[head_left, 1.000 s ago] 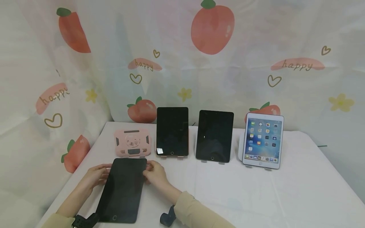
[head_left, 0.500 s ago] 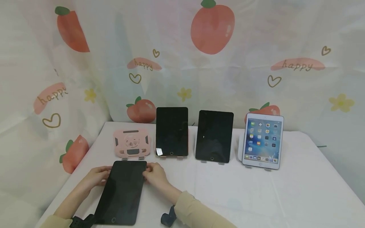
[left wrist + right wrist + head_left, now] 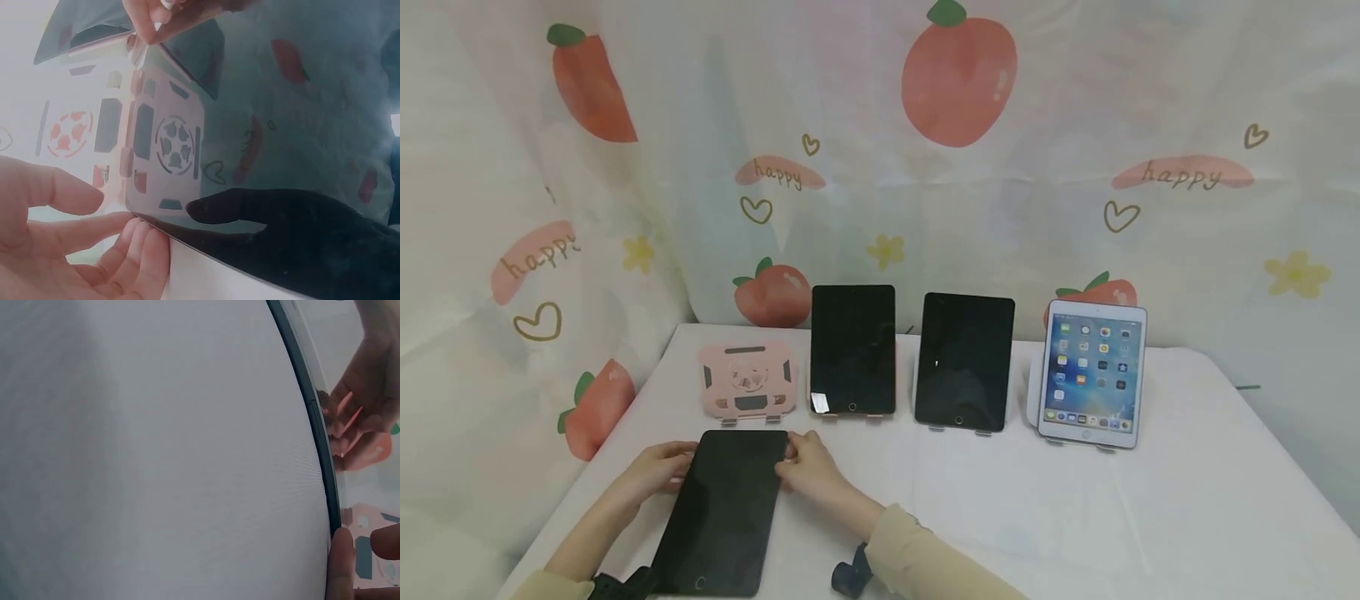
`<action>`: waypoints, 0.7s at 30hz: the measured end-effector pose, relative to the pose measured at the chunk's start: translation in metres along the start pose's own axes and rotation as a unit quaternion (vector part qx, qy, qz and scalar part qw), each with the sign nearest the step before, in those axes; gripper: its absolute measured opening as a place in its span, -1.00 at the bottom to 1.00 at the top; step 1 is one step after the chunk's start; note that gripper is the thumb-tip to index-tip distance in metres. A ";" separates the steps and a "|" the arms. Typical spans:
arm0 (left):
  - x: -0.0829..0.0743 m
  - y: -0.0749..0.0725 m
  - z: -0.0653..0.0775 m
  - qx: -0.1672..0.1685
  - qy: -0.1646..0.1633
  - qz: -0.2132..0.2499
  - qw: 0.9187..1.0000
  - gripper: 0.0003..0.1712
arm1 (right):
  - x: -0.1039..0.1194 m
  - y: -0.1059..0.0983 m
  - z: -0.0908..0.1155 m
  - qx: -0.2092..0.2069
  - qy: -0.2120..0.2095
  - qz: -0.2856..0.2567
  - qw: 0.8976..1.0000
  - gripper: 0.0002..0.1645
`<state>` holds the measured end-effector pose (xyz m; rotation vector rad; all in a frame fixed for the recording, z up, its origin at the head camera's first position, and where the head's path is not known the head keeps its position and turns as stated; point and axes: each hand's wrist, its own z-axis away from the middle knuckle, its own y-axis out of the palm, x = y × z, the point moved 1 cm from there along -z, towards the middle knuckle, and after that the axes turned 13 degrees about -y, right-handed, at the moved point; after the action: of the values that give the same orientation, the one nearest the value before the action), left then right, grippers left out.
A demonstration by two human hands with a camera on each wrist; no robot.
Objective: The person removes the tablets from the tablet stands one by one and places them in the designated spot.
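Observation:
A black tablet [image 3: 721, 508] with a round home button faces up in front of me, its far edge just short of a pink folding tablet stand [image 3: 748, 379] with cut-out shapes. My left hand [image 3: 651, 479] is at its left edge. In the left wrist view the fingers [image 3: 153, 253] touch that edge and the thumb [image 3: 62, 187] stays apart from the surface, which mirrors hand and stand. At the far right corner my right hand [image 3: 812, 467] pinches the tablet's edge. A right fingertip [image 3: 341, 556] presses the rim in the right wrist view. Whether the tablet touches the cloth is hidden.
Behind, in a row, stand two dark-screened tablets [image 3: 852, 350] [image 3: 964, 362] and a white tablet [image 3: 1093, 371] with a lit icon screen, each propped on a stand. White cloth covers the table [image 3: 1000, 517]. A fruit-patterned curtain [image 3: 850, 217] hangs behind.
The black tablet and both hands have shifted slightly toward me, widening the gap to the pink stand. The head view has tilted a little. The hands keep their places on the tablet.

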<state>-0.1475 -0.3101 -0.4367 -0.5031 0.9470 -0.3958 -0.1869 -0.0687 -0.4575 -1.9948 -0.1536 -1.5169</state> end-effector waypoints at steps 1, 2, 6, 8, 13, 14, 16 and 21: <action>0.000 0.000 0.000 0.001 -0.003 0.001 1.000 -0.47 | 0.000 0.000 0.000 0.000 0.001 -0.003 1.000 -0.26; 0.000 0.001 0.000 0.002 -0.004 0.001 1.000 -0.46 | -0.001 0.000 0.000 0.001 0.001 -0.005 1.000 -0.26; -0.002 0.001 0.000 0.001 -0.009 -0.001 1.000 -0.45 | -0.002 -0.001 0.000 0.003 0.001 -0.015 1.000 -0.26; -0.002 0.001 0.000 0.000 -0.009 0.000 1.000 -0.45 | -0.002 -0.001 0.000 0.001 0.001 -0.014 1.000 -0.27; -0.003 0.003 0.000 -0.009 -0.007 -0.007 1.000 -0.45 | -0.001 -0.002 -0.001 -0.002 0.001 -0.011 1.000 -0.28; -0.003 0.003 0.000 -0.014 -0.004 -0.011 1.000 -0.45 | -0.001 -0.002 -0.001 0.000 0.003 -0.012 1.000 -0.28; -0.005 0.005 0.001 -0.028 0.006 -0.023 0.999 -0.46 | 0.000 -0.003 -0.001 0.000 0.004 -0.016 1.000 -0.29; -0.013 0.011 0.005 -0.080 0.042 -0.055 0.994 -0.49 | 0.003 -0.005 0.000 -0.007 0.011 -0.043 0.999 -0.34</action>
<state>-0.1487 -0.2934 -0.4315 -0.6908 1.0406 -0.4445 -0.1879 -0.0650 -0.4527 -2.0046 -0.2242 -1.5969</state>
